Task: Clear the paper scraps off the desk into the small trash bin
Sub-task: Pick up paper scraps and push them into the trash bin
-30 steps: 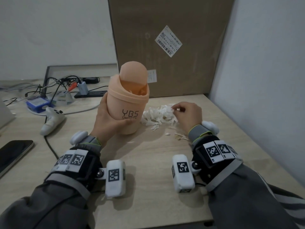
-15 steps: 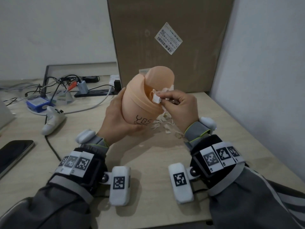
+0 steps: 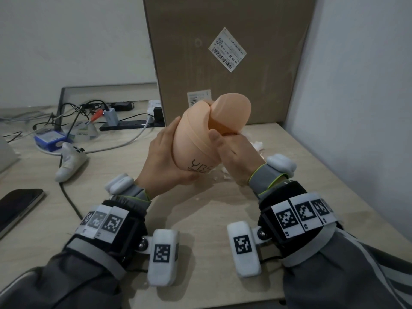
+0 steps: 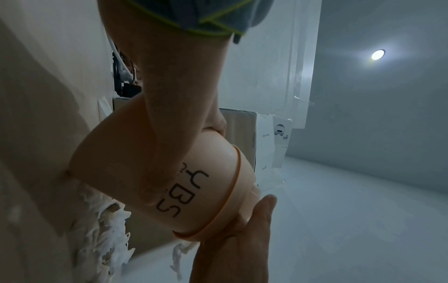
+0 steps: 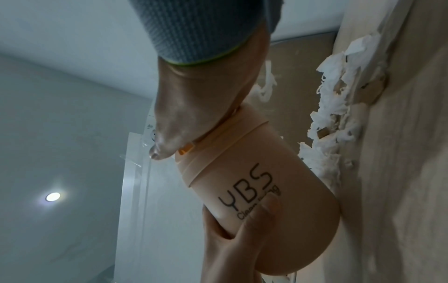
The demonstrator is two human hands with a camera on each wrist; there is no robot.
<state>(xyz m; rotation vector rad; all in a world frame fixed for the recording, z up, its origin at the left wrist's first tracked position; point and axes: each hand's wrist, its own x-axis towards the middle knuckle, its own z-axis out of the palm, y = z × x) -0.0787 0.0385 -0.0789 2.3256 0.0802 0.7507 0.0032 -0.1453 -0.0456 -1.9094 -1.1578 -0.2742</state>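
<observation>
**A corner desk between pale walls**

The desk (image 3: pixel 289 197) is of light wood and stands in a corner. Plain whitish walls (image 3: pixel 356 85) close it on the right side and behind. A large brown cardboard box (image 3: pixel 223 63) stands upright at the back, with a barcode label (image 3: pixel 227 52) on it. One round ceiling lamp (image 4: pixel 377 54) is lit.
</observation>
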